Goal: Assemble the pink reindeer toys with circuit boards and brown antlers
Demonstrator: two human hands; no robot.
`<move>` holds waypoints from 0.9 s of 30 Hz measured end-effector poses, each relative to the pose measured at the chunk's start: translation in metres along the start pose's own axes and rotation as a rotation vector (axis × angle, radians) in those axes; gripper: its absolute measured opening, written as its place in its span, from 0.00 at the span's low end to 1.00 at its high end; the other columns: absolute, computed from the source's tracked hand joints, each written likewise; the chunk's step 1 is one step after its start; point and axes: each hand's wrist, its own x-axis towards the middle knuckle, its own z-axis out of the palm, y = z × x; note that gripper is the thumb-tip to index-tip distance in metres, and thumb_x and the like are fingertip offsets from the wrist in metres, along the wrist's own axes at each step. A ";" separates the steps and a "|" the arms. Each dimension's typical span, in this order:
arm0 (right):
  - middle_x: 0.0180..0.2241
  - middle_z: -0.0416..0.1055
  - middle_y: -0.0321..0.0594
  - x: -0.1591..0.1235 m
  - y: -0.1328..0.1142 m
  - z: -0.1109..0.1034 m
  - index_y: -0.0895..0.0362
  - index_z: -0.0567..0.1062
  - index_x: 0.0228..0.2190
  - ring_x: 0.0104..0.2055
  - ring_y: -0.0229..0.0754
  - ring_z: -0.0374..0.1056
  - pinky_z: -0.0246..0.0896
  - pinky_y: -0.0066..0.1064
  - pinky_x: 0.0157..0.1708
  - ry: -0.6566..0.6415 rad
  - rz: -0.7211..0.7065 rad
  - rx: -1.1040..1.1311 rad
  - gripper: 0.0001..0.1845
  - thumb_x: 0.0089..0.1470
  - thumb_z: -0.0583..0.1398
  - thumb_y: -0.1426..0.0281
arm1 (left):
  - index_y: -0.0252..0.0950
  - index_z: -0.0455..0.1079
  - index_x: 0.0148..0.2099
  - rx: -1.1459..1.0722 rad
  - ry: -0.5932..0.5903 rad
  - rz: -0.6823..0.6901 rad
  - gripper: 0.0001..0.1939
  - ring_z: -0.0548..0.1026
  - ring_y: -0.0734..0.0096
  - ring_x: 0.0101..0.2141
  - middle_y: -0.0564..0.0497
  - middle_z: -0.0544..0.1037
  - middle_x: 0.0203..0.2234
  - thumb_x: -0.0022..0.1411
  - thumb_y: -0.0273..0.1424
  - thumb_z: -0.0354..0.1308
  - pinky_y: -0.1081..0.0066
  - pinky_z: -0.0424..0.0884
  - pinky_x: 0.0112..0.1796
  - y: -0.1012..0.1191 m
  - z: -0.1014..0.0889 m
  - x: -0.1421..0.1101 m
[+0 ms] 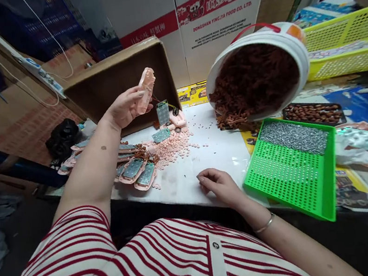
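My left hand (131, 106) is raised at the mouth of a cardboard box, its fingers closed around a pale pink plastic casing (146, 90). Just under it, a green circuit board (163, 112) stands upright with thin wires, beside a pink shell (177, 119). Another board (161, 135) lies flat near a spread of small pink buttons (172, 149). Left of these, several pink casings with boards fitted (133, 169) lie in a heap, partly hidden by my left forearm. My right hand (221, 187) rests at the table's front edge, fingers curled in, with nothing visible in them.
A green basket (296, 199) of small metal screws stands at right. Behind it, a tipped white bucket (299, 50) spills brown parts. Farther right are a dark tray of brown pieces (314, 114) and a yellow basket (346, 30). The cardboard box (109, 94) lies on its side.
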 end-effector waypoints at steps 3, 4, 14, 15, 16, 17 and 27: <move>0.23 0.71 0.34 0.000 -0.003 0.002 0.56 0.75 0.30 0.22 0.37 0.66 0.66 0.32 0.24 0.042 -0.036 0.034 0.28 0.43 0.67 0.43 | 0.33 0.75 0.49 -0.120 -0.010 0.050 0.15 0.82 0.67 0.38 0.48 0.81 0.37 0.62 0.35 0.61 0.67 0.78 0.43 0.000 0.020 -0.037; 0.24 0.71 0.34 -0.001 -0.005 0.003 0.56 0.76 0.32 0.22 0.37 0.67 0.66 0.33 0.24 0.062 -0.054 0.045 0.29 0.42 0.68 0.43 | 0.33 0.75 0.49 -0.163 -0.008 0.070 0.15 0.82 0.63 0.41 0.47 0.81 0.38 0.63 0.36 0.60 0.66 0.79 0.44 -0.003 0.029 -0.050; 0.32 0.74 0.35 -0.024 -0.021 0.026 0.53 0.73 0.36 0.29 0.36 0.70 0.71 0.34 0.32 0.204 -0.229 0.248 0.27 0.46 0.70 0.45 | 0.39 0.71 0.62 -0.493 0.106 -0.012 0.25 0.77 0.49 0.58 0.44 0.83 0.46 0.66 0.41 0.56 0.51 0.75 0.55 -0.068 0.106 -0.146; 0.32 0.75 0.34 -0.025 -0.020 0.027 0.52 0.73 0.37 0.29 0.36 0.70 0.72 0.34 0.33 0.182 -0.178 0.298 0.29 0.44 0.70 0.45 | 0.39 0.70 0.63 -0.515 0.106 -0.025 0.26 0.77 0.49 0.58 0.44 0.83 0.47 0.66 0.41 0.57 0.51 0.75 0.56 -0.073 0.110 -0.150; 0.31 0.75 0.33 -0.026 -0.018 0.027 0.52 0.73 0.37 0.29 0.36 0.71 0.72 0.34 0.33 0.158 -0.130 0.342 0.30 0.43 0.71 0.45 | 0.39 0.70 0.64 -0.534 0.110 -0.036 0.27 0.76 0.48 0.59 0.43 0.83 0.48 0.66 0.42 0.57 0.50 0.74 0.57 -0.076 0.113 -0.152; 0.31 0.75 0.33 -0.027 -0.016 0.028 0.53 0.73 0.38 0.29 0.35 0.71 0.72 0.33 0.33 0.133 -0.089 0.375 0.30 0.42 0.72 0.45 | 0.39 0.69 0.64 -0.547 0.115 -0.048 0.28 0.76 0.48 0.59 0.42 0.82 0.50 0.66 0.42 0.58 0.50 0.73 0.58 -0.078 0.115 -0.155; 0.28 0.73 0.29 -0.030 -0.012 0.033 0.53 0.75 0.41 0.27 0.33 0.70 0.70 0.29 0.31 0.007 0.075 0.487 0.34 0.36 0.75 0.48 | 0.37 0.72 0.60 -0.505 0.106 -0.108 0.31 0.77 0.44 0.57 0.41 0.82 0.50 0.57 0.45 0.64 0.47 0.72 0.57 -0.088 0.113 -0.167</move>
